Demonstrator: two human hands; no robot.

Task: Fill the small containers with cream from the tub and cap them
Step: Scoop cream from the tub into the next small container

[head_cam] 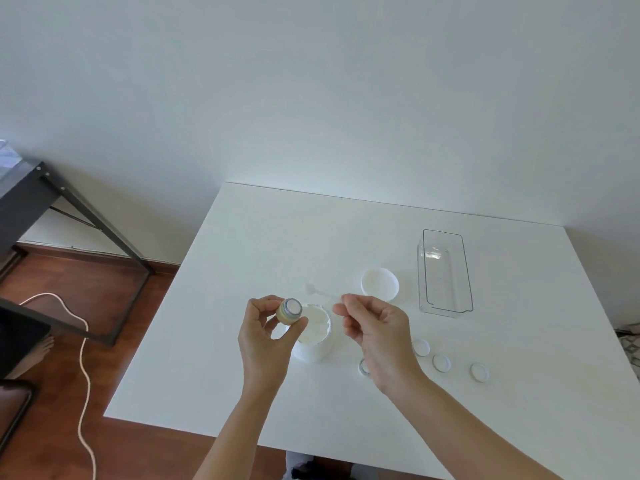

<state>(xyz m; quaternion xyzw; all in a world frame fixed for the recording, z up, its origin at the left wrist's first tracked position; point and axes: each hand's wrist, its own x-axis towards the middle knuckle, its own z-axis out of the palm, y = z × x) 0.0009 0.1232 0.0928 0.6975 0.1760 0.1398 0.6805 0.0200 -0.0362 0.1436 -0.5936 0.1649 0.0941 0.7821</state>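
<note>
Cream tub (313, 336) stands open near the middle of the white table (242, 375), just behind and between the two hands. The left hand (265, 336) is clamped on one small container (290, 310), tilted over the tub's left rim, its mouth showing white, so it looks filled or close to it, and it has no cap yet. The right hand (375, 332) pinches a thin clear spatula (320, 292) whose far end is blurred and hard to trace; whether it carries cream I cannot tell. To the right of that wrist lie three small caps (441, 362), all loose, and another small round piece (364, 367) is half hidden behind the wrist. Farther off sits the tub's lid (380, 284), and beyond it a clear bin (445, 271), apparently empty. By my judgement filling is under way and all the capping remains.
</note>
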